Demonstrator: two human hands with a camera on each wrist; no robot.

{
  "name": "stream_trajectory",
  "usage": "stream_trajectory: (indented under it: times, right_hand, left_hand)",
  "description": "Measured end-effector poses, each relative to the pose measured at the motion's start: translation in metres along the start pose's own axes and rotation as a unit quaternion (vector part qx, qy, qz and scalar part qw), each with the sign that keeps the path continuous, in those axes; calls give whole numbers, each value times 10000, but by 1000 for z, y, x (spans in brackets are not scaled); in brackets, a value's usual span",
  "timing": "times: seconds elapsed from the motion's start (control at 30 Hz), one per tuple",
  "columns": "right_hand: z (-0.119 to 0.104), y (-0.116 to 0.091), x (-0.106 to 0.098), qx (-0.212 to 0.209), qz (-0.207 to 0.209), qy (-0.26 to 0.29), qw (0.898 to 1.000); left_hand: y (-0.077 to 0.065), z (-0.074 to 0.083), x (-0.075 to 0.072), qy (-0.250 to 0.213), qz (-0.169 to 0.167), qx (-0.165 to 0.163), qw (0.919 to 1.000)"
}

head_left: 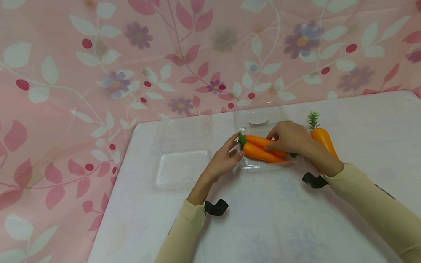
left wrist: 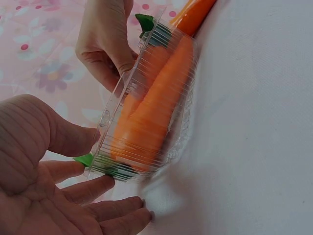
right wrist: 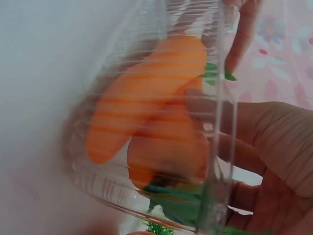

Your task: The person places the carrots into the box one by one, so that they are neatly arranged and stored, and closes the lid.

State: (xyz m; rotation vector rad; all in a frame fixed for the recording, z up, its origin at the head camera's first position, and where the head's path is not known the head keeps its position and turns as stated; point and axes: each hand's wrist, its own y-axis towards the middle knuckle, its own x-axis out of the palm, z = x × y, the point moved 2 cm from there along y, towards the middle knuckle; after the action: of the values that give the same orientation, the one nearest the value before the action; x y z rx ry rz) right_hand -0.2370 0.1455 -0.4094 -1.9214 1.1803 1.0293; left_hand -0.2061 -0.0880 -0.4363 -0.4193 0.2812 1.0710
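Observation:
In the head view a clear plastic clamshell box [head_left: 252, 167] lies on the table with its lid [head_left: 258, 112] open behind it. Two orange carrots lie in it side by side: a nearer carrot [head_left: 260, 154] with its green top at the left, and a farther carrot [head_left: 257, 141] with green at its right end. My right hand [head_left: 291, 138] reaches over the rim and grips the farther carrot, its thumb [right wrist: 200, 105] pressed along the orange side. At the box's left end is my left hand [head_left: 222, 162], thumb at the rim and fingers spread loosely against the end wall.
A third carrot [head_left: 323, 139] with a feathery green top lies right of the box, partly behind my right wrist. Another clear clamshell box [head_left: 181, 153], lid raised, stands to the left. A floral cloth [head_left: 187, 45] hangs behind the white table [head_left: 273, 227].

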Motion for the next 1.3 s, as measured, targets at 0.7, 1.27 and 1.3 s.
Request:
stream_trajectory:
  times: [0.7, 1.27, 1.3]
  right_hand:
    - [2, -6, -20, -91, 291, -258, 9992]
    - [49, -6, -53, 543, 572, 506, 9956]
    - [51, -5, -53, 556, 575, 533, 9954]
  left_hand:
    - [1, 3, -1, 82, -25, 91, 9999]
    - [-2, 2, -1, -18, -32, 38, 10000]
    - [-2, 2, 0, -7, -34, 26, 10000]
